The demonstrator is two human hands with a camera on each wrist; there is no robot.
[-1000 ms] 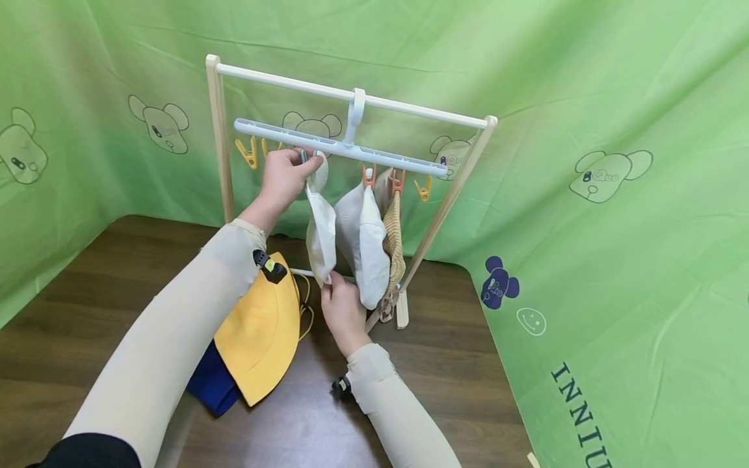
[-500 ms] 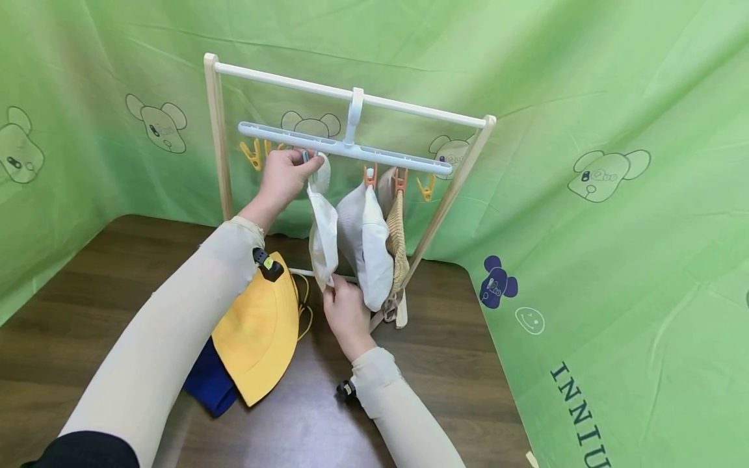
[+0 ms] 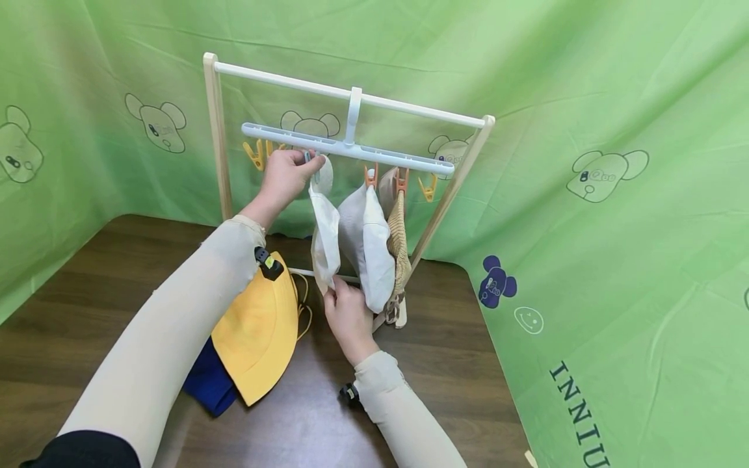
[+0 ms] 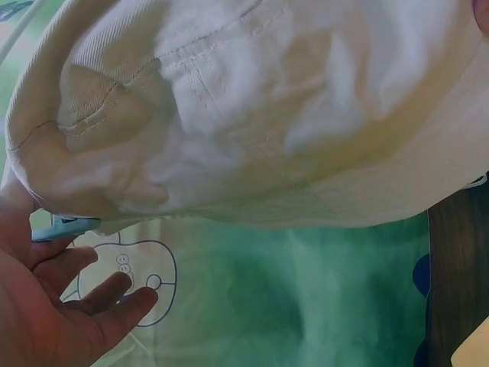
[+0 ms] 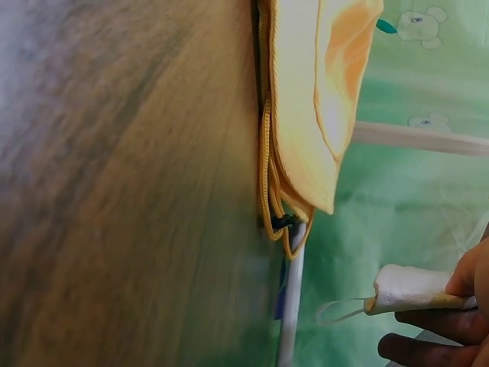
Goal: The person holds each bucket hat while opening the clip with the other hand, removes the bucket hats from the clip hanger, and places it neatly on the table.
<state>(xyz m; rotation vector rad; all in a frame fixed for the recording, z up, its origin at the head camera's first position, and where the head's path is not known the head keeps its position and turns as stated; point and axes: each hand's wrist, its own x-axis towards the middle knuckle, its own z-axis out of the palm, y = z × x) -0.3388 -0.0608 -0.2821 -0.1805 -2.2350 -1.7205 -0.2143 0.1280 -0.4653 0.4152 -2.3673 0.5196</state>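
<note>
My left hand (image 3: 287, 175) pinches a blue clothespin (image 4: 65, 228) at the top of a cream cloth hat (image 3: 325, 224), just below the light-blue clip hanger (image 3: 292, 137). Low down, my right hand (image 3: 350, 317) pinches the same hat's bottom edge between thumb and fingers. In the left wrist view the hat's stitched cloth spreads across the upper part. To the right, a white hat (image 3: 377, 253) and a tan knitted hat (image 3: 398, 240) hang from orange clothespins (image 3: 371, 177). Whether the blue clothespin bites the cloth cannot be told, as fingers cover part of it.
The hanger hooks over the white rail of a wooden-legged rack (image 3: 281, 79). Yellow clothespins (image 3: 428, 188) dangle near both its ends. A yellow hat (image 3: 257, 331) with a cord lies on the brown table (image 3: 433, 390), over a dark-blue cloth item (image 3: 212, 380). Green printed fabric (image 3: 643, 97) surrounds the table.
The hanger and its hanging hats have shifted slightly to the right. Both hands moved a little the same way, keeping their hold on the blue clothespin and the cream hat.
</note>
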